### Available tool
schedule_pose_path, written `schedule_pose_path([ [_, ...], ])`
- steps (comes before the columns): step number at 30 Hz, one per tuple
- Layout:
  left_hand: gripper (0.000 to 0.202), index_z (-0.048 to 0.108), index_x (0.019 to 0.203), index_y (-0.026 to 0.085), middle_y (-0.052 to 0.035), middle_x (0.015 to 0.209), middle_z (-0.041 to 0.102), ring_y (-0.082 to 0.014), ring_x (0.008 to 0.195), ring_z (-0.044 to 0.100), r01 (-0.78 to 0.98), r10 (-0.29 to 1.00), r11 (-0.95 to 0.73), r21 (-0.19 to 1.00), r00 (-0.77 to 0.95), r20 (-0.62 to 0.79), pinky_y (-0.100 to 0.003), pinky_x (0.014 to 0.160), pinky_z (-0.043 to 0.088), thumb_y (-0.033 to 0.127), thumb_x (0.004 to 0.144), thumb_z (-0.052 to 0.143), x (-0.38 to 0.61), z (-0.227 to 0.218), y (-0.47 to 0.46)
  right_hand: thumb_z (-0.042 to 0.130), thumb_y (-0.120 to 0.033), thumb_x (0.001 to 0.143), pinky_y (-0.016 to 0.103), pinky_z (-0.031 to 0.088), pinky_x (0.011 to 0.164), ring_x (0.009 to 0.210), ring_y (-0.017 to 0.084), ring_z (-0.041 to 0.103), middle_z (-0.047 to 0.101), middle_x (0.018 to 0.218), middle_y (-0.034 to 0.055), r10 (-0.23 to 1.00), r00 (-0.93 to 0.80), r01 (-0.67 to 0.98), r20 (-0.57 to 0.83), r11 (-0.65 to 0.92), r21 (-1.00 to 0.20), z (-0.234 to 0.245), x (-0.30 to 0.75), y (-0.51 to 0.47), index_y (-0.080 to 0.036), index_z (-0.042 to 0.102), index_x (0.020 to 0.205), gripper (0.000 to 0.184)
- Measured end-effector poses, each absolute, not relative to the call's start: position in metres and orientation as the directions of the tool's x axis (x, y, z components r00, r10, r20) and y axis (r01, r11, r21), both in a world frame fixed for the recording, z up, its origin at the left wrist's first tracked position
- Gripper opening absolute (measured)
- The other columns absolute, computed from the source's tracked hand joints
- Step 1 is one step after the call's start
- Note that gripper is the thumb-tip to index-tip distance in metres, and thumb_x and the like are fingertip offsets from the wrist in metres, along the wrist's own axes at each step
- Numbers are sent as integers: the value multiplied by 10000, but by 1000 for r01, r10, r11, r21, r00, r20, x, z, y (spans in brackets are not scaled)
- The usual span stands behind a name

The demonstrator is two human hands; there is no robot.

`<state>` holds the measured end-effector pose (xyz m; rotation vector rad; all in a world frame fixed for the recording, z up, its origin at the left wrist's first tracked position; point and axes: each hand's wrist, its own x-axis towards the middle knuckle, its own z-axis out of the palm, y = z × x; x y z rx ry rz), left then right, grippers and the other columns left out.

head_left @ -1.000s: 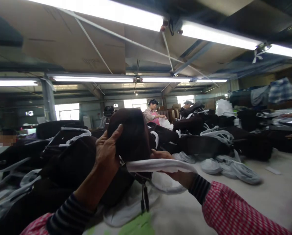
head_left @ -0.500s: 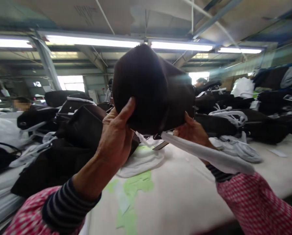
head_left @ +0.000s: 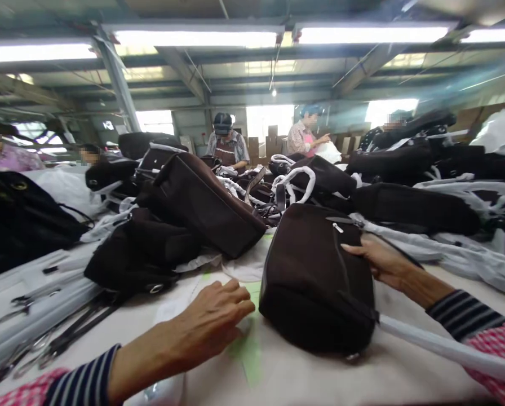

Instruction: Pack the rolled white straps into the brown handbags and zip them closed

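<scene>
A dark brown-black bag (head_left: 315, 282) with a short zipper and a silver pull rests tilted on the white table (head_left: 396, 355). My right hand (head_left: 383, 259) grips its right side, thumb on the front near the zipper, with the other fingers partly hidden behind. From the bag's lower right corner a strap in white wrapping (head_left: 438, 341) runs across my right forearm. My left hand (head_left: 218, 316) hovers low over the table just left of the bag, apart from it, fingers loosely bent and holding nothing visible. Beneath it lie green paper pieces (head_left: 250, 352).
Another dark bag (head_left: 206, 197) leans on a black bag (head_left: 146, 254) at the left. Straps with metal clasps (head_left: 36, 344) lie at the front left. More bags and wrapped handles (head_left: 297, 183) are heaped along the back and right. Several people work beyond the pile.
The bag has come down from eye level to the table and turned, showing its zipper. My left hand has let go and dropped beside it; my right hand still holds it.
</scene>
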<state>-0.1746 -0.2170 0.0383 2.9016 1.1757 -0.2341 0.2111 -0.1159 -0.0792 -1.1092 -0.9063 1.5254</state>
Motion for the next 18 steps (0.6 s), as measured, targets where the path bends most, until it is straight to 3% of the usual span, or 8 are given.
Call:
schedule_pose_path([
  [4, 205, 699, 1122, 280, -35, 1140, 735, -236, 1056, 677, 754, 755, -656, 47, 655, 28, -329, 941, 533, 297, 928, 638, -193, 36, -203, 800, -257, 793, 340, 628, 683, 791, 229, 763, 785, 985, 137, 945, -168, -237, -280, -314, -919, -106, 206, -123, -165, 714, 1019, 259],
  [8, 401, 623, 1323, 382, -4, 1298, 692, -265, 1130, 678, 745, 762, -645, 168, 608, 225, -335, 950, 569, 450, 929, 614, -171, 43, -189, 818, -284, 775, 321, 614, 752, 819, 207, 754, 777, 1033, 131, 943, -205, -193, -261, -300, -934, -98, 204, -129, -139, 713, 1020, 303],
  [11, 593, 492, 1456, 469, 6, 1457, 597, -300, 1239, 636, 717, 767, -641, 275, 612, 191, -368, 948, 594, 489, 887, 655, -153, 37, -180, 838, -295, 745, 307, 598, 776, 848, 201, 741, 774, 1041, 115, 947, -245, -202, -210, -261, -944, -93, 208, -133, -132, 714, 1018, 341],
  [14, 654, 401, 1501, 521, 2, 1572, 480, -307, 1314, 590, 688, 756, -637, 346, 646, 107, -343, 848, 635, 521, 891, 638, -155, 20, -166, 827, -337, 753, 267, 576, 671, 754, 175, 716, 773, 947, 81, 941, -239, -217, -241, -294, -931, -94, 210, -136, -148, 713, 977, 314],
  [18, 659, 422, 1482, 540, 8, 1616, 414, -314, 1357, 549, 676, 709, -695, 245, 700, 83, -398, 949, 598, 488, 870, 662, -173, 12, -148, 794, -341, 775, 214, 497, 538, 619, 132, 648, 749, 828, 42, 942, -194, -273, -273, -319, -908, -98, 209, -139, -165, 712, 940, 255],
])
